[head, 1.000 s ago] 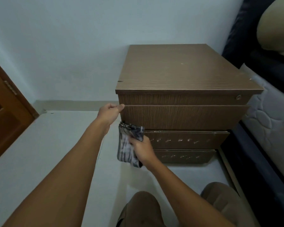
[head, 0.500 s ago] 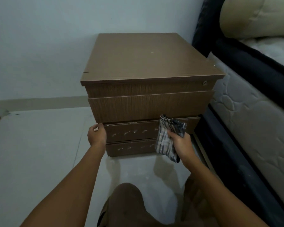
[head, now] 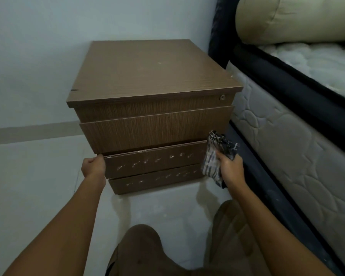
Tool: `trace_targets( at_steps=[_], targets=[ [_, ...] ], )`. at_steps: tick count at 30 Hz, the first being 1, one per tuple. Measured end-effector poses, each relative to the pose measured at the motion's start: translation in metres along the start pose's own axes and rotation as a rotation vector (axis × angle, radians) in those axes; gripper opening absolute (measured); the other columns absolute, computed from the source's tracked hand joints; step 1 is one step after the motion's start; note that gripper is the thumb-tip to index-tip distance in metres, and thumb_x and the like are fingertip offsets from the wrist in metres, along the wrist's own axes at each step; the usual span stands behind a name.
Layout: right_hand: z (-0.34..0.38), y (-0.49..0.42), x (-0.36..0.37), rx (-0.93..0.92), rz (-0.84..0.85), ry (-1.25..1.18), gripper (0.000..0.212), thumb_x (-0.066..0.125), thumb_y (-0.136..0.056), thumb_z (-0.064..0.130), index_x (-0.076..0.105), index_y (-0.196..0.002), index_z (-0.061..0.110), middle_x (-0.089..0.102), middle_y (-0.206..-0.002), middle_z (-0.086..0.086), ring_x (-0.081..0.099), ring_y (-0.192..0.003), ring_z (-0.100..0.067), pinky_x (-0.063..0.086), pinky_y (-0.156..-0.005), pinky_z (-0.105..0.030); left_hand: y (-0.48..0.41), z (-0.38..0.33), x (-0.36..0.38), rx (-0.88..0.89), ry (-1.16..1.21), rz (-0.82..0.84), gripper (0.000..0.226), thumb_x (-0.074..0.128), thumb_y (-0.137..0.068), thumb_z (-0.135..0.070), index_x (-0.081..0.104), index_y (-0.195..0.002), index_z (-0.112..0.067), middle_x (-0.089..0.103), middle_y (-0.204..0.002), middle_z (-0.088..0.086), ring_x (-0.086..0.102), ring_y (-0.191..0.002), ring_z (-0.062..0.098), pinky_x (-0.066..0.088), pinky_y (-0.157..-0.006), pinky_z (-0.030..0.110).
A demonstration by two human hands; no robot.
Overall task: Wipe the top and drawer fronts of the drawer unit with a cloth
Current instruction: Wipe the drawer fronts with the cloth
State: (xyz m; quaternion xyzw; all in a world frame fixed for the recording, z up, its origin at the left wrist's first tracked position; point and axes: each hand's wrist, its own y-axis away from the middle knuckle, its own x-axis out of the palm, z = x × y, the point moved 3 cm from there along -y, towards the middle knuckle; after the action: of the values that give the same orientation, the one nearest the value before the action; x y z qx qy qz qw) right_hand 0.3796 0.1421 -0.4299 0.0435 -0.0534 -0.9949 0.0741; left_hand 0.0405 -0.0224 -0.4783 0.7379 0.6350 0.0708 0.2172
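A brown wooden drawer unit (head: 153, 76) stands on the floor against the wall. Its two lower drawer fronts (head: 155, 163) carry whitish smears. My right hand (head: 230, 169) grips a folded black-and-white checked cloth (head: 213, 158) and presses it against the right end of the third drawer front. My left hand (head: 94, 166) is curled around the left edge of that same drawer front. A small round lock (head: 221, 97) sits at the top right of the front.
A bed with a quilted white mattress (head: 283, 140) and dark frame stands close against the unit's right side, with a beige pillow (head: 291, 18) on top. Pale floor (head: 28, 176) lies to the left. My knees (head: 143, 250) are just below the unit.
My right hand has carried the cloth from the left end of the drawer front to its right end. My left hand dropped from the upper drawer's left edge to the third drawer's. The view swung left.
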Motion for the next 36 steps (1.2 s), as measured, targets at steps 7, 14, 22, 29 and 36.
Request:
trace_targets(
  at_steps=[7, 14, 22, 29, 36],
  targets=[
    [0.010, -0.016, -0.035, -0.204, -0.047, 0.294, 0.013, 0.052, -0.093, 0.019, 0.058, -0.083, 0.023, 0.061, -0.076, 0.000, 0.055, -0.069, -0.016, 0.040, -0.057, -0.028, 0.010, 0.011, -0.010, -0.016, 0.004, 0.002, 0.016, 0.057, -0.090, -0.025, 0.051, -0.101, -0.016, 0.053, -0.106, 0.007, 0.053, -0.096, 0.025, 0.045, -0.086, 0.039],
    [0.010, -0.029, -0.036, -0.421, 0.038, 0.723, 0.044, 0.052, -0.080, 0.001, 0.057, -0.119, 0.020, 0.065, -0.107, -0.006, 0.059, -0.094, -0.025, 0.043, -0.074, -0.031, 0.015, 0.022, -0.018, -0.020, 0.010, -0.002, 0.015, 0.055, -0.087, -0.024, 0.053, -0.101, -0.017, 0.057, -0.107, 0.007, 0.056, -0.098, 0.025, 0.047, -0.088, 0.041],
    [-0.002, -0.061, 0.001, -0.589, 0.213, 1.233, 0.027, 0.057, -0.080, 0.017, 0.060, -0.107, 0.014, 0.065, -0.107, -0.009, 0.060, -0.098, -0.030, 0.046, -0.087, -0.041, 0.015, 0.027, -0.021, -0.027, -0.011, 0.010, 0.017, 0.055, -0.088, -0.027, 0.053, -0.104, -0.019, 0.059, -0.116, 0.010, 0.057, -0.108, 0.029, 0.044, -0.082, 0.040],
    [-0.017, -0.085, 0.002, -0.574, 0.283, 1.130, 0.016, 0.053, -0.087, 0.025, 0.054, -0.072, 0.018, 0.060, -0.077, 0.000, 0.057, -0.076, -0.021, 0.041, -0.090, -0.043, 0.016, 0.030, -0.021, 0.003, 0.001, 0.005, 0.016, 0.054, -0.091, -0.026, 0.053, -0.105, -0.018, 0.057, -0.111, 0.008, 0.054, -0.099, 0.025, 0.044, -0.079, 0.038],
    [-0.024, -0.084, 0.006, -0.564, 0.300, 1.125, 0.019, 0.051, -0.087, 0.032, 0.047, -0.070, 0.025, 0.053, -0.072, 0.007, 0.053, -0.072, -0.015, 0.039, -0.094, -0.038, 0.010, 0.035, -0.026, -0.041, 0.014, 0.072, 0.015, 0.059, -0.091, -0.030, 0.055, -0.104, -0.023, 0.059, -0.125, 0.007, 0.054, -0.117, 0.028, 0.044, -0.097, 0.050]
  ],
)
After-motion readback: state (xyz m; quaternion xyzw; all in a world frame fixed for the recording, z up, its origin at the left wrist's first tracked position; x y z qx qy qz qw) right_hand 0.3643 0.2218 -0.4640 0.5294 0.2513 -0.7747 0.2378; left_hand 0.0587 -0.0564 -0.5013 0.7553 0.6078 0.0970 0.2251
